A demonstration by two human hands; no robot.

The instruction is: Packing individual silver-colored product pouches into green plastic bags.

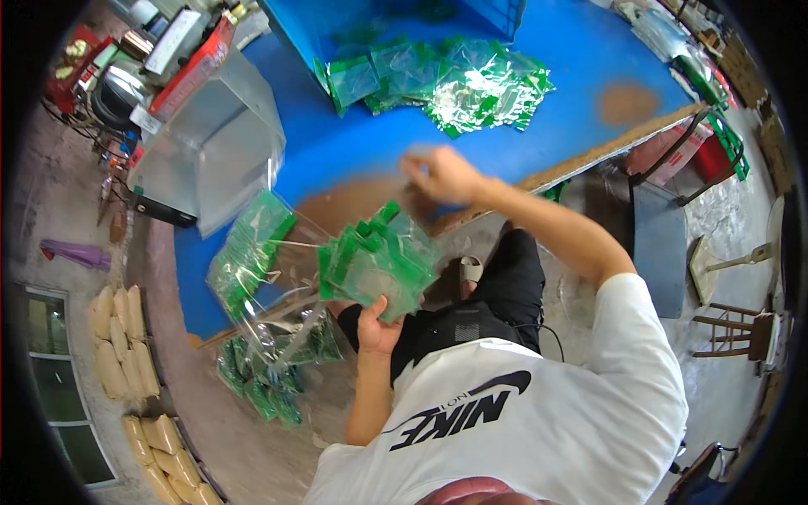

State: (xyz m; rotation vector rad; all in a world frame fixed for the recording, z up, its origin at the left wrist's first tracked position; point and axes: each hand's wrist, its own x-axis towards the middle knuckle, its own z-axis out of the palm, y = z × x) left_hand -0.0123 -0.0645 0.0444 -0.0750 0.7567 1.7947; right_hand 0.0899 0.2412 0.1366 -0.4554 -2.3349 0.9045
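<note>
A fanned stack of clear plastic packets with green edges (370,265) is in my left hand (380,328), the thumb lying over its near edge and the other fingers mostly hidden underneath. My right hand (444,175) is raised beyond the stack, near the table's edge. Its fingers are curled in, slightly smeared, and nothing shows between them. To the left of the stack, a large clear plastic bag (286,278) hangs at the table's edge. More green-edged packets (244,252) lie inside it. A loose pile of similar packets (471,80) spreads across the far part of the table.
The blue tabletop (572,101) has worn brown patches. A blue bin (295,34) lies open behind the pile. At left stands a machine with a clear chute (223,151). Filled green bags (261,379) rest on the floor below; a wooden stool (741,332) stands right.
</note>
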